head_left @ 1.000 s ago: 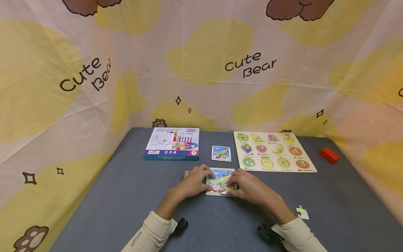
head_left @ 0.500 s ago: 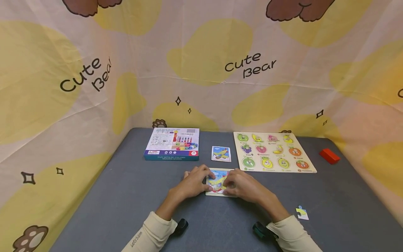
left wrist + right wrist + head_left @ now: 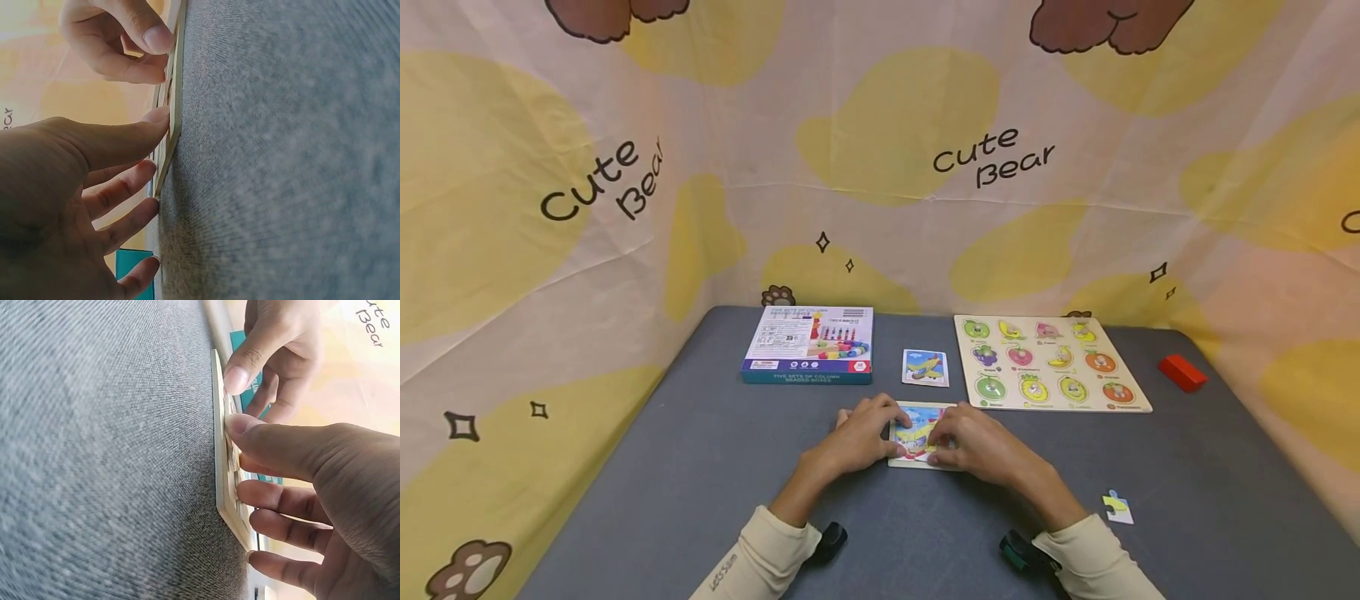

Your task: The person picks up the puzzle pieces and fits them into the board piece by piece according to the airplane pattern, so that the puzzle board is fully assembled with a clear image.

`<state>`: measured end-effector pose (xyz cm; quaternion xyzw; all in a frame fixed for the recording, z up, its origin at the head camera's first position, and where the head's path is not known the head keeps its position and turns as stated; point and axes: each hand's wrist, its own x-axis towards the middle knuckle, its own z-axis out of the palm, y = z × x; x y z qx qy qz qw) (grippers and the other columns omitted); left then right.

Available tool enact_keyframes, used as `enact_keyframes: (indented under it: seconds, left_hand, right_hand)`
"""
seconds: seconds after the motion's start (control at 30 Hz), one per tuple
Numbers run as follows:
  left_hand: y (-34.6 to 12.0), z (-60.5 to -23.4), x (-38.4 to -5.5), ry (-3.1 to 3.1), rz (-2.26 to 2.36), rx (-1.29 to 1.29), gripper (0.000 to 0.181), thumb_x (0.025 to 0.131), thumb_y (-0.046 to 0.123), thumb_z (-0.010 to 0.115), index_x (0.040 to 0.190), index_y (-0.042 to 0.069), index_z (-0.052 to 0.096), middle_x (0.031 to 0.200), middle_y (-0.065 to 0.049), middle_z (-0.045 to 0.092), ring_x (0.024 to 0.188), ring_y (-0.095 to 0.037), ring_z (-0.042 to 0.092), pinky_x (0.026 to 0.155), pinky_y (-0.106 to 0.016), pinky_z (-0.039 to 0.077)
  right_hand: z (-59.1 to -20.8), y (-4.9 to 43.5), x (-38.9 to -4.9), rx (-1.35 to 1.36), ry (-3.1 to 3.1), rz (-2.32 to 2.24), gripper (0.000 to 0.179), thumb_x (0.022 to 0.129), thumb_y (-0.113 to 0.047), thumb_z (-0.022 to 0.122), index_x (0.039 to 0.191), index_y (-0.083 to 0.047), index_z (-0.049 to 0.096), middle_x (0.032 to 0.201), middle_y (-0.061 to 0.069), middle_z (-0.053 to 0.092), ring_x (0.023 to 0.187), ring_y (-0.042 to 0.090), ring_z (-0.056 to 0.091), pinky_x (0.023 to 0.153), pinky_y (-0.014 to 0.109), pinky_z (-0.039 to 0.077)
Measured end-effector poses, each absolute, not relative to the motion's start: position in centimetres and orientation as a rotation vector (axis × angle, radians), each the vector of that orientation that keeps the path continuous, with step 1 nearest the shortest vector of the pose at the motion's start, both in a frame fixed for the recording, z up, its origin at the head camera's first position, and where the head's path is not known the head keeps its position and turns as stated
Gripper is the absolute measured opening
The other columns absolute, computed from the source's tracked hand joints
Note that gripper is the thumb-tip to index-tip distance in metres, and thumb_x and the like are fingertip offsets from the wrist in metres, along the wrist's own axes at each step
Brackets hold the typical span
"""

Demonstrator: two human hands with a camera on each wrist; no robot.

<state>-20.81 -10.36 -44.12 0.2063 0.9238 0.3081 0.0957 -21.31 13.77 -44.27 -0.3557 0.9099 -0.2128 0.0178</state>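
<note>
In the head view a small wooden jigsaw puzzle with an airplane picture lies on the table, between both hands. My left hand rests at its left side, thumb near the front corner and forefinger on the picture. Its fingers are spread and fairly straight in the left wrist view. My right hand covers the right part of the puzzle, thumb and curled forefinger pinching at a puzzle piece mostly hidden under them. In the right wrist view the right thumb sits on the pieces inside the board's rim.
A loose jigsaw piece lies at the right front. Behind the puzzle are an airplane picture card, a boxed bead set at left and a fruit board at right. A red block lies far right.
My right hand has shifted slightly left over the puzzle, covering more of its picture. The left hand has stayed in place.
</note>
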Motion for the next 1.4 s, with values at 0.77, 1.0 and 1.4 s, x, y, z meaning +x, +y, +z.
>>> enact_keyframes:
  seconds: [0.77, 1.0, 1.4]
  left_hand:
    - [-10.48, -44.06, -20.71, 2.737, 0.916, 0.616, 0.028, 0.096, 0.019, 0.081, 0.122, 0.014, 0.073, 0.132, -0.005, 0.060, 0.126, -0.030, 0.053, 0.102, -0.068, 0.030]
    - [-10.44, -44.04, -20.63, 2.740, 0.913, 0.631, 0.027, 0.096, 0.018, 0.080, 0.122, 0.014, 0.073, 0.130, -0.005, 0.060, 0.125, -0.029, 0.053, 0.100, -0.068, 0.030]
    - [-10.36, -43.92, -20.60, 2.743, 0.905, 0.625, 0.027, 0.095, 0.018, 0.081, 0.121, 0.014, 0.073, 0.130, -0.005, 0.060, 0.124, -0.030, 0.053, 0.101, -0.068, 0.031]
  right_hand:
    - [-44.16, 13.58, -20.95, -1.114, 2.836, -0.665, 0.014, 0.093, -0.025, 0.083, 0.107, -0.020, 0.084, 0.101, -0.006, 0.068, 0.097, 0.012, 0.060, 0.084, 0.037, 0.051]
    - [-44.29, 13.64, -21.05, -1.198, 2.791, -0.649, 0.020, 0.097, -0.020, 0.078, 0.116, -0.024, 0.084, 0.098, -0.005, 0.065, 0.089, 0.010, 0.054, 0.076, 0.029, 0.046]
    - [-44.58, 13.56, -21.08, -1.199, 2.824, -0.667, 0.019, 0.094, -0.020, 0.082, 0.112, -0.024, 0.085, 0.097, -0.005, 0.065, 0.087, 0.010, 0.054, 0.075, 0.028, 0.046]
